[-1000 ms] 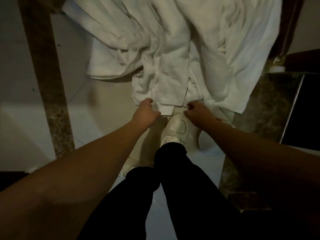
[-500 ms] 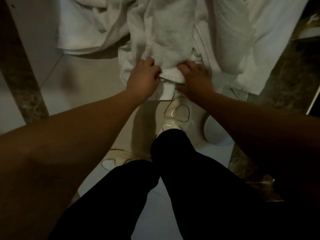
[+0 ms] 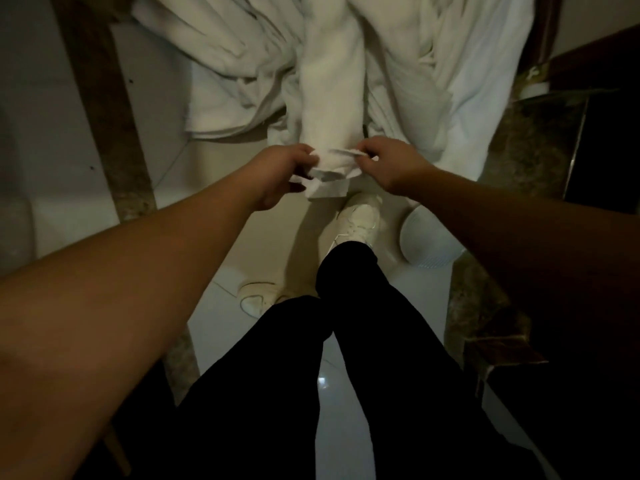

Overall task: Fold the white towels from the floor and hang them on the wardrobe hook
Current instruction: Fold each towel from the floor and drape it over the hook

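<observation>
A heap of white towels (image 3: 221,74) lies crumpled on the pale tiled floor ahead of my feet. One long white towel (image 3: 330,98) is stretched out of the heap toward me. My left hand (image 3: 277,176) grips the near left corner of that towel. My right hand (image 3: 391,164) pinches its near right corner. The near edge hangs between both hands above my white shoe (image 3: 356,220). No wardrobe hook is in view.
Dark marble strips (image 3: 114,133) cross the pale floor on the left and right. A round white object (image 3: 427,240) sits on the floor by my right foot. A dark cabinet or door (image 3: 606,150) stands at the right. My black-trousered legs fill the lower middle.
Both hands reached onto the towel's near edge, took hold of its corners, and have lifted and drawn it toward me, so the towel is now pulled out long from the heap.
</observation>
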